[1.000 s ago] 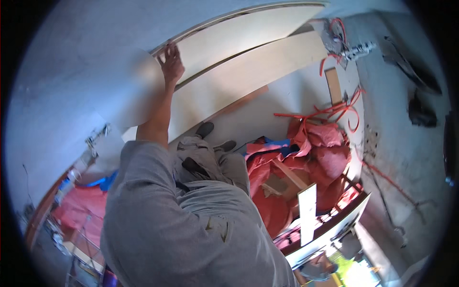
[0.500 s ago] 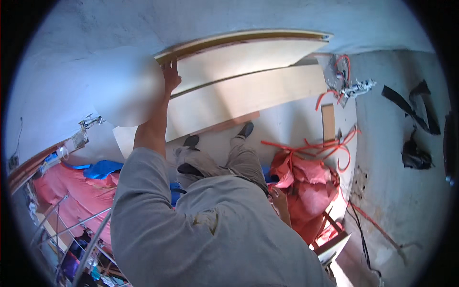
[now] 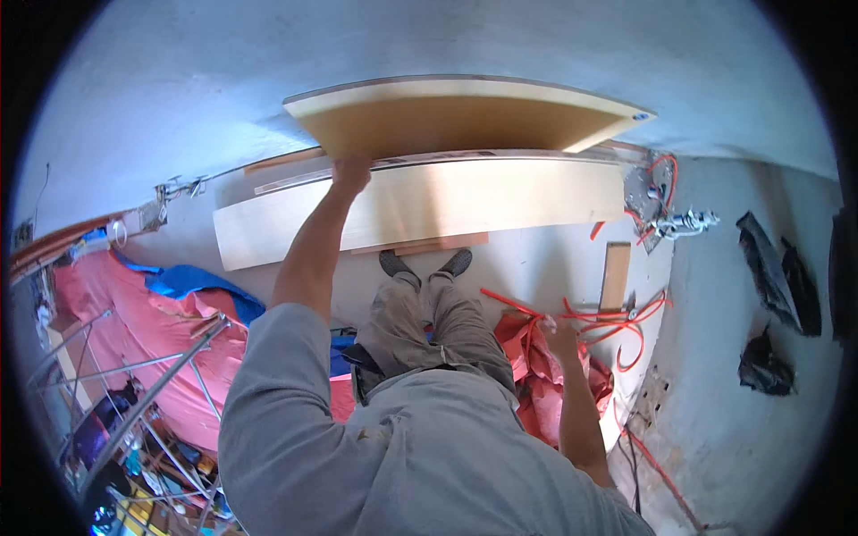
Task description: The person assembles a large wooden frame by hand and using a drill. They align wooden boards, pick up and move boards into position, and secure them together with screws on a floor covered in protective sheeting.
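Your left hand curled at the near left corner of the tilted wooden panel, its fingertips hidden behind. The panel was at the far wall, beyond the long pale board, its inner face toward you. With one corner held, a steady wrist and even pressure seemed the best guard against twisting; the far right end, with no hand on it, looked the likelier to swing.

Your right hand was well apart from the panel, by the red tubing and the crumpled red sheet; whether its fingers were spread or pinching, you could not tell. Your shoes were close to the long board's near edge, so a stable, set-back stance looked wise.
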